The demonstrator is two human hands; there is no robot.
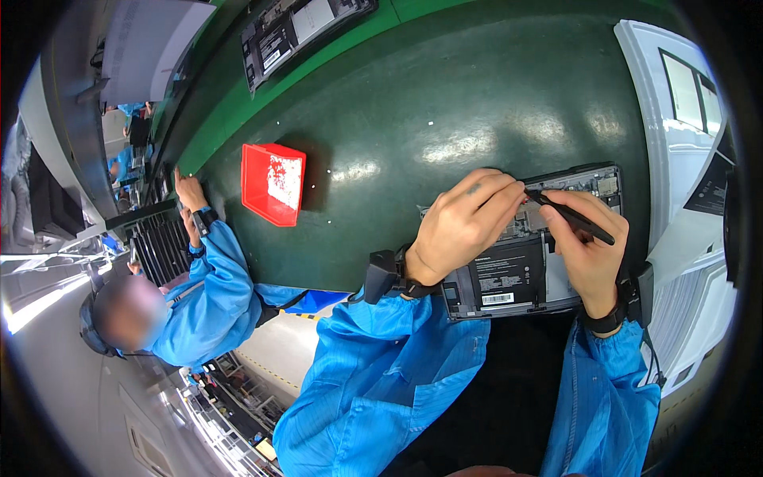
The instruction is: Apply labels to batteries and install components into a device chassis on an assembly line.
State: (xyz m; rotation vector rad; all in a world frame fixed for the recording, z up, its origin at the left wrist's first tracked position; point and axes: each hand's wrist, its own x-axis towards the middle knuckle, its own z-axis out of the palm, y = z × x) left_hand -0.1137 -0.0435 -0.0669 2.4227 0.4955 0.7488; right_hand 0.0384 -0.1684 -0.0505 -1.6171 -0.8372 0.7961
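An opened laptop base [588, 184] lies on the green table in front of me, its circuit board and black battery [509, 274] exposed. Above its left part, my left hand [465, 219] is closed, with its fingertips pressed together near the far edge. Whatever those fingertips hold, if anything, is too small to make out. Slim black tweezers [584, 220] are gripped in my right hand [592, 258]. Their tip points at my left fingertips, over the board. Both hands hide parts of the laptop base.
A red bin [273, 211] holding small white pieces stands left of my hands. Another opened laptop base [298, 40] sits at the far edge. White stacked trays [640, 71] line the right side. A co-worker's blue sleeve [214, 270] reaches over the table's left end.
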